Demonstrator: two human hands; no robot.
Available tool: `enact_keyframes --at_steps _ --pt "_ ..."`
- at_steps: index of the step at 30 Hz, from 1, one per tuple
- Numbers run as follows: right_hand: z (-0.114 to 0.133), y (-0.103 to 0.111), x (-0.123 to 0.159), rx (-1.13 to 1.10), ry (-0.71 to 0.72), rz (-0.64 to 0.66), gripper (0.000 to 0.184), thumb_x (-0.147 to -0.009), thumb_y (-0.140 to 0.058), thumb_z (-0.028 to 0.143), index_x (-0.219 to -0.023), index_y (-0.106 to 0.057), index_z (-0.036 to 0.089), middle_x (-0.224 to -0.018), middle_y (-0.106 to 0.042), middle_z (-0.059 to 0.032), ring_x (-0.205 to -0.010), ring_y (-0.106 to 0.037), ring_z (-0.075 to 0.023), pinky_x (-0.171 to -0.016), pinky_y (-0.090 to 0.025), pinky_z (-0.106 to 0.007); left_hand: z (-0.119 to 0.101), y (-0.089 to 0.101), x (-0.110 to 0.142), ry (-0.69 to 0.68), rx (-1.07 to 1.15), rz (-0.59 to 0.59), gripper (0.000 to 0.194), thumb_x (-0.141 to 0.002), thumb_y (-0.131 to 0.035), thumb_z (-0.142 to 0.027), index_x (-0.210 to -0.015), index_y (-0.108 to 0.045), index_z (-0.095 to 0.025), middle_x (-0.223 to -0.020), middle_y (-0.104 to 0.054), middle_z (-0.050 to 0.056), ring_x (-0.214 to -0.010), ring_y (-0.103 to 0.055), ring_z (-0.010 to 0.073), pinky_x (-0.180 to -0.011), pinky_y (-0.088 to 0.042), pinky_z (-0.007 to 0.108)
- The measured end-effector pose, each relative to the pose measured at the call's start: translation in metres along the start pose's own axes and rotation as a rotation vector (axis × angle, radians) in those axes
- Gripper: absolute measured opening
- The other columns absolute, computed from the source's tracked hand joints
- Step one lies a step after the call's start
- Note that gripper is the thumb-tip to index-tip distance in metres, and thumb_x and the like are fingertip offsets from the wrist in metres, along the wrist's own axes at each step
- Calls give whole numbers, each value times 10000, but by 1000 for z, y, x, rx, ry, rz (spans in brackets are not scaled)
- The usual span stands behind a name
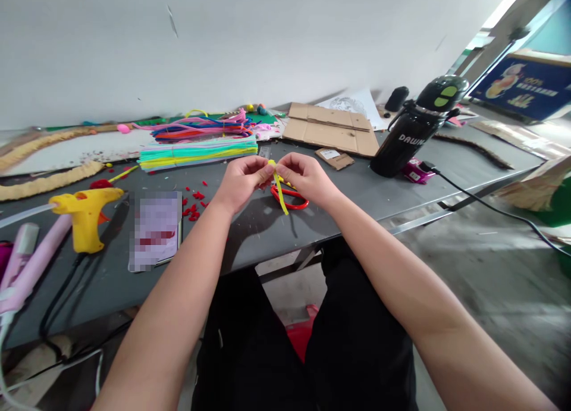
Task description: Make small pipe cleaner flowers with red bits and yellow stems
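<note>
A yellow pipe cleaner point(281, 195) is pinched between my two hands above the table, its fuzzy tail hanging down. My left hand point(244, 182) closes thumb and forefinger on its upper end. From the other side my right hand point(307, 176) grips the same piece with thumb and fingers, the tips almost touching those of the left. Red-handled scissors point(292, 200) lie on the table just behind and below the hands, their blades mostly hidden. Small red bits point(193, 212) are scattered to the left of my left hand.
Bundled coloured pipe cleaners point(196, 152) lie at the back, beside flattened cardboard point(328, 131). A yellow glue gun point(87, 215) and a phone point(156, 229) are on the left. A black bottle point(408, 134) stands at the right, near a cable point(486, 200).
</note>
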State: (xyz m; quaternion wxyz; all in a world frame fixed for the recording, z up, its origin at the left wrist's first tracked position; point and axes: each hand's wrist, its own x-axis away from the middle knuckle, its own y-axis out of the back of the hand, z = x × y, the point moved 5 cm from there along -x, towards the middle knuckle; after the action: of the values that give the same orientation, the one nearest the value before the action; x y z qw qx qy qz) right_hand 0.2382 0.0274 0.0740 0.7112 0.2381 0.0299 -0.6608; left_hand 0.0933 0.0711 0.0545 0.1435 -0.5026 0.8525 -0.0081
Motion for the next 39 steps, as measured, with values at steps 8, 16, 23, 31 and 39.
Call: enact_keyframes --at_steps 8,16,23,31,39 --pt "-7 -6 3 -316 -156 24 466 -740 -797 541 -993 -635 185 -927 -690 -31 -829 -648 -148 -731 -541 -269 5 -3 2 56 151 -30 366 -576 -931 -420 -738 -728 -161 -646 -663 0 -556 -571 82 -536 -463 213" --pt "-4 -10 3 -368 -131 40 470 -722 -810 547 -991 -662 192 -957 -710 -40 -873 -686 -173 -819 -580 -318 4 -4 1 37 156 -35 383 -554 -937 -436 -692 -703 -166 -624 -644 -2 -536 -558 84 -526 -467 229" --pt "-2 -6 2 -198 -34 -76 476 -738 -785 567 -981 -651 180 -953 -690 -42 -866 -648 -151 -801 -554 -283 4 -6 3 35 139 -22 395 -625 -903 -452 -672 -642 -159 -604 -602 -7 -523 -543 85 -500 -441 231" --pt "-9 -10 2 -362 -284 -20 486 -810 -681 643 -923 -623 174 -849 -665 -23 -678 -602 -91 -607 -516 -212 5 4 -2 12 218 -107 380 -582 -930 -398 -800 -697 -193 -770 -688 -6 -681 -638 106 -653 -527 249" --pt "-5 -17 7 -231 -229 51 324 -796 -762 459 -825 -616 171 -663 -690 -9 -562 -602 -115 -554 -486 -248 9 15 -5 23 140 -157 364 -562 -935 -371 -810 -740 -187 -762 -699 3 -626 -587 82 -574 -447 213"
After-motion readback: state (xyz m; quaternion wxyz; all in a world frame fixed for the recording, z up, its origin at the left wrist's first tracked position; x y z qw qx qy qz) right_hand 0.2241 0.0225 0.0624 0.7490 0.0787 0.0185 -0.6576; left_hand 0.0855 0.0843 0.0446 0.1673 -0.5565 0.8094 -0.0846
